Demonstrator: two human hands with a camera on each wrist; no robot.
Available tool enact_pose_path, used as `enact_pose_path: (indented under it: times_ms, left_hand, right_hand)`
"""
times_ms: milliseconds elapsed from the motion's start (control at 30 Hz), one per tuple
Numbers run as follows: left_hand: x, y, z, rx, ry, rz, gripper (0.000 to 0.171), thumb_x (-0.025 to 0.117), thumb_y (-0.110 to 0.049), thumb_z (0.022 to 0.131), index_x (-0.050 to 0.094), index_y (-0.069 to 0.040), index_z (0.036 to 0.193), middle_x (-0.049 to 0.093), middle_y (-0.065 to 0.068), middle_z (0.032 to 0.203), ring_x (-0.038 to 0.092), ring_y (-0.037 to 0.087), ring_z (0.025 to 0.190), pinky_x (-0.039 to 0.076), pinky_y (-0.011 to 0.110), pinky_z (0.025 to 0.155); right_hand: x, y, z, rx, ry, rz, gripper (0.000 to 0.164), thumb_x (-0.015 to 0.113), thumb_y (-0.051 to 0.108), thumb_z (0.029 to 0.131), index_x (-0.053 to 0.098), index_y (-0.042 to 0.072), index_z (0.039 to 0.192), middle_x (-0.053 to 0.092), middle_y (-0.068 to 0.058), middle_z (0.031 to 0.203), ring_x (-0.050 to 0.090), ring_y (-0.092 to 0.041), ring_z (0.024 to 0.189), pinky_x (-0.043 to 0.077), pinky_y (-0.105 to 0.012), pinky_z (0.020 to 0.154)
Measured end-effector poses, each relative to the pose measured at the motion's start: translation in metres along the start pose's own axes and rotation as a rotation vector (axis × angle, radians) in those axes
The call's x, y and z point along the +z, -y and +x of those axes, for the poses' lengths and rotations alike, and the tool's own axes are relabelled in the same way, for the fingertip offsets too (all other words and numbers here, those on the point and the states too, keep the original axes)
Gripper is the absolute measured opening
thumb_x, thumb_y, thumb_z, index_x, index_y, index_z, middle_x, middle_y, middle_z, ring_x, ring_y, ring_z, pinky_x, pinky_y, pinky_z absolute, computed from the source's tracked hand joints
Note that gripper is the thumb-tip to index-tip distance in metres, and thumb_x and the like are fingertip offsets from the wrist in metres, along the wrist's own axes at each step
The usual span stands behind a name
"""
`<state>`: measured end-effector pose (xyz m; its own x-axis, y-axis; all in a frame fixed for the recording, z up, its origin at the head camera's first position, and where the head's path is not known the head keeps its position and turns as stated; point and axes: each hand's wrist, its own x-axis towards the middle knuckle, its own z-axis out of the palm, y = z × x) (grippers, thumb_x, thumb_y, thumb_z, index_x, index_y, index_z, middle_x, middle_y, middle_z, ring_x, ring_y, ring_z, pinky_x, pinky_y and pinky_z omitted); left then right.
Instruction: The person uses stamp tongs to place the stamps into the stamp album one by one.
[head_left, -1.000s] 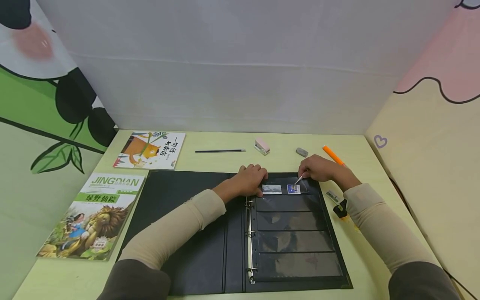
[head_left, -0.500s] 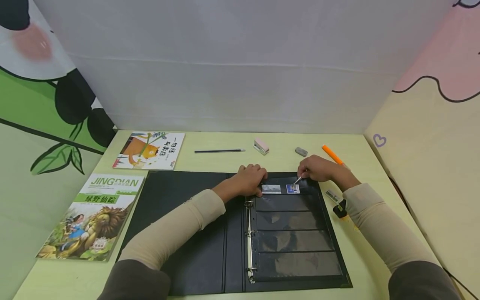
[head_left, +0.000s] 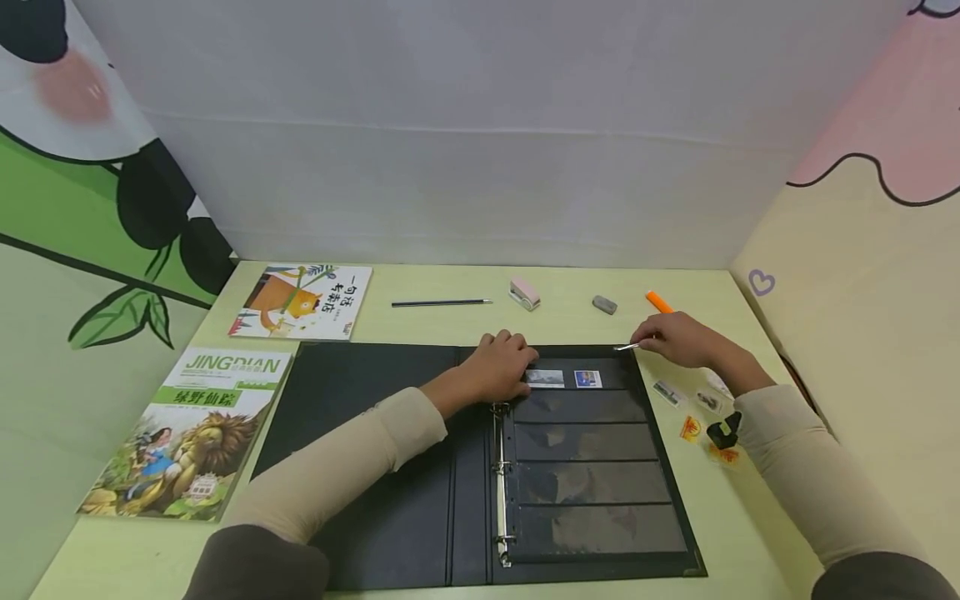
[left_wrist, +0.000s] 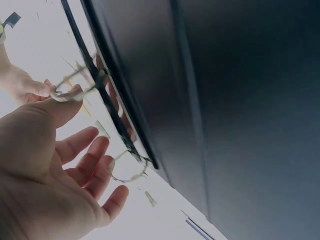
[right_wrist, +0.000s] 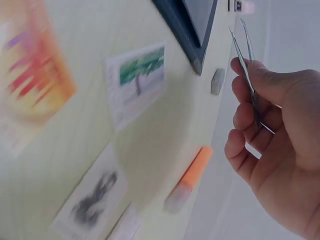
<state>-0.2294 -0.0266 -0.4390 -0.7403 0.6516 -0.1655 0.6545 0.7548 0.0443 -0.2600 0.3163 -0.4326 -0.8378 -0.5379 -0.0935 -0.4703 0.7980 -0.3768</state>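
Observation:
A black ring-binder stamp album (head_left: 397, 508) lies open, its right page holding several clear pocket strips. In the top strip sit a grey stamp (head_left: 545, 379) and a blue-and-white stamp (head_left: 588, 379). My left hand (head_left: 495, 367) rests at the page's upper left corner, beside the rings; the left wrist view has its fingers loosely bent and spread. Near the page's upper right corner, my right hand (head_left: 675, 340) pinches metal tweezers (right_wrist: 248, 70), with their tips apart and nothing between them. Loose stamps lie right of the album, among them a green tree stamp (right_wrist: 142, 75) and an orange one (right_wrist: 37, 75).
Behind the album lie a dark pencil (head_left: 441, 302), a pink stapler (head_left: 524, 293), a grey eraser (head_left: 604, 305) and an orange marker (head_left: 658, 302). Two books are at the left, a white one (head_left: 303, 302) and a green-titled one (head_left: 187, 433). Walls close the table's back and sides.
My right hand has drawn the tweezers off the blue-and-white stamp and moved right, past the page edge. More loose stamps now show beside the album. The left hand has barely shifted.

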Motion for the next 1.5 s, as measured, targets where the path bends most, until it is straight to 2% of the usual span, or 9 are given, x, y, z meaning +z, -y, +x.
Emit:
enact_pose_path:
  times_ms: [167, 300, 467, 633, 800, 1067, 1300, 1500]
  left_hand:
    - [0.002, -0.007, -0.009, 0.007, 0.002, 0.004, 0.057, 0.063, -0.05, 0.088, 0.051, -0.021, 0.136, 0.053, 0.002, 0.13, 0.044, 0.024, 0.117, 0.034, 0.048, 0.103]
    - [0.004, -0.011, -0.014, -0.004, 0.012, 0.029, 0.061, 0.064, -0.054, 0.086, 0.052, -0.021, 0.136, 0.053, 0.002, 0.13, 0.043, 0.024, 0.119, 0.032, 0.05, 0.103]
    - [0.006, -0.015, -0.015, 0.007, 0.031, 0.071, 0.062, 0.065, -0.056, 0.084, 0.054, -0.022, 0.134, 0.053, 0.001, 0.131, 0.044, 0.023, 0.12, 0.032, 0.052, 0.103]
    - [0.006, -0.021, -0.015, 0.02, 0.034, 0.106, 0.054, 0.066, -0.053, 0.084, 0.06, -0.026, 0.13, 0.056, 0.0, 0.126, 0.046, 0.023, 0.117, 0.032, 0.052, 0.103]
    - [0.007, -0.024, -0.017, 0.027, 0.005, 0.088, 0.044, 0.068, -0.048, 0.085, 0.064, -0.028, 0.125, 0.061, -0.003, 0.12, 0.05, 0.023, 0.113, 0.033, 0.052, 0.103]
    - [0.008, -0.021, -0.018, 0.025, -0.019, -0.008, 0.038, 0.072, -0.044, 0.083, 0.068, -0.03, 0.118, 0.062, -0.004, 0.115, 0.051, 0.022, 0.11, 0.032, 0.053, 0.104]
    - [0.008, -0.021, -0.017, 0.019, -0.003, -0.086, 0.033, 0.075, -0.041, 0.08, 0.067, -0.029, 0.11, 0.062, -0.005, 0.109, 0.053, 0.02, 0.107, 0.032, 0.054, 0.103]
    - [0.007, -0.022, -0.013, 0.014, 0.029, -0.092, 0.036, 0.076, -0.041, 0.08, 0.066, -0.028, 0.112, 0.063, -0.005, 0.107, 0.054, 0.02, 0.106, 0.033, 0.053, 0.101]
  right_hand:
    - [-0.007, -0.008, -0.027, 0.084, -0.023, 0.035, 0.021, 0.055, 0.015, 0.097, 0.07, 0.01, 0.11, 0.07, -0.006, 0.108, 0.064, -0.024, 0.098, 0.05, -0.044, 0.084]
    - [-0.008, -0.016, -0.042, 0.11, -0.044, 0.034, 0.021, 0.054, 0.015, 0.098, 0.07, 0.009, 0.11, 0.07, -0.007, 0.106, 0.063, -0.025, 0.098, 0.05, -0.042, 0.082]
    - [-0.005, -0.027, -0.059, 0.153, -0.008, 0.042, 0.021, 0.054, 0.016, 0.097, 0.07, 0.01, 0.109, 0.071, -0.006, 0.105, 0.063, -0.018, 0.091, 0.05, -0.034, 0.077]
    - [-0.003, -0.036, -0.075, 0.196, 0.011, 0.041, 0.02, 0.055, 0.018, 0.097, 0.071, 0.012, 0.108, 0.071, -0.005, 0.106, 0.061, -0.013, 0.089, 0.048, -0.029, 0.073]
    - [-0.004, -0.039, -0.084, 0.22, 0.057, 0.065, 0.02, 0.057, 0.018, 0.096, 0.071, 0.012, 0.108, 0.071, -0.004, 0.103, 0.058, -0.011, 0.086, 0.046, -0.026, 0.07]
    - [-0.003, -0.044, -0.092, 0.277, 0.149, 0.18, 0.021, 0.055, 0.019, 0.097, 0.07, 0.011, 0.109, 0.07, -0.001, 0.094, 0.058, -0.01, 0.075, 0.046, -0.024, 0.064]
    - [0.006, -0.042, -0.091, 0.236, 0.143, 0.215, 0.022, 0.055, 0.02, 0.098, 0.069, 0.009, 0.109, 0.07, -0.002, 0.092, 0.059, -0.01, 0.07, 0.049, -0.025, 0.06]
    - [0.009, -0.041, -0.087, 0.249, 0.096, 0.14, 0.017, 0.057, 0.016, 0.096, 0.071, 0.012, 0.105, 0.07, 0.0, 0.091, 0.057, -0.009, 0.074, 0.047, -0.022, 0.063]
